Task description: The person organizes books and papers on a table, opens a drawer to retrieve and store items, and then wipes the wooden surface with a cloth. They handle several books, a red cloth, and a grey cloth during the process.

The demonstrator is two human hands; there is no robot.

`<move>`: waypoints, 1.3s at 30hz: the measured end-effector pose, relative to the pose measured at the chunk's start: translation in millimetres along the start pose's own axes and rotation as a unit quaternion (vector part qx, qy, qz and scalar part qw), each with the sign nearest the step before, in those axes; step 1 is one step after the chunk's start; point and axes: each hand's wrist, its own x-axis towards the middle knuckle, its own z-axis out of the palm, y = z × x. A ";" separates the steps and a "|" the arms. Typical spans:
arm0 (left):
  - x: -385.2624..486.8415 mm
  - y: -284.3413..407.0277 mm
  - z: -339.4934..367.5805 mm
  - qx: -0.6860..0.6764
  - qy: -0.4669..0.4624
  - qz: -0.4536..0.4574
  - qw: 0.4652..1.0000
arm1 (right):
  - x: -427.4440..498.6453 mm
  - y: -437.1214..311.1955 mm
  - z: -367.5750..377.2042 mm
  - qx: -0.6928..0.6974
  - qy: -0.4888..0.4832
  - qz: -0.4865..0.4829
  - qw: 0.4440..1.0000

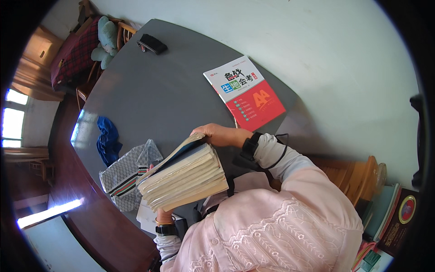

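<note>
A thick stack of worn books (pixel 185 176) with yellowed, uneven page edges is held up in front of my chest, tilted. A dark blue cover shows near its top. My right hand (pixel 217 134) grips the upper corner of the stack, its thumb side over the top book. My left hand (pixel 165 216) supports the lower end; most of it is hidden behind the stack, with a fingertip showing at the far edge. Beyond the stack on the grey table (pixel 159 88) lies a grey patterned pouch (pixel 125 175) with a green-red-black stripe, in clear plastic.
A red-and-white paperback (pixel 246 95) bearing writing lies near the wall. A black-bristled brush (pixel 153 44) rests at the far end. Crumpled blue cloth (pixel 108 141) sits by the left edge. White papers (pixel 146 217) lie beside my left wrist. A wooden chair (pixel 346 173) stands right.
</note>
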 end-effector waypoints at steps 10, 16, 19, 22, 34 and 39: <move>10.9 -13.1 -3.5 0.010 -0.014 0.012 1.000 | -33.5 -7.7 1.4 -0.163 -0.036 -0.015 0.986; 7.8 -17.2 -8.6 0.025 -0.021 0.004 0.999 | -65.6 -0.1 26.6 -0.225 0.007 -0.019 0.974; 7.2 -14.3 -12.2 0.035 -0.022 0.000 0.999 | -68.2 2.5 29.5 -0.216 0.000 -0.025 0.976; 17.5 -8.5 -9.6 0.023 -0.015 0.006 1.000 | -70.8 0.4 27.1 -0.234 -0.021 -0.009 0.972; 59.9 -9.4 5.8 0.007 -0.051 0.044 0.998 | -68.8 -5.7 23.6 -0.251 -0.061 0.009 0.966; 60.2 -21.2 3.5 0.030 -0.072 0.056 0.995 | -72.4 6.6 34.0 -0.275 -0.012 -0.021 0.961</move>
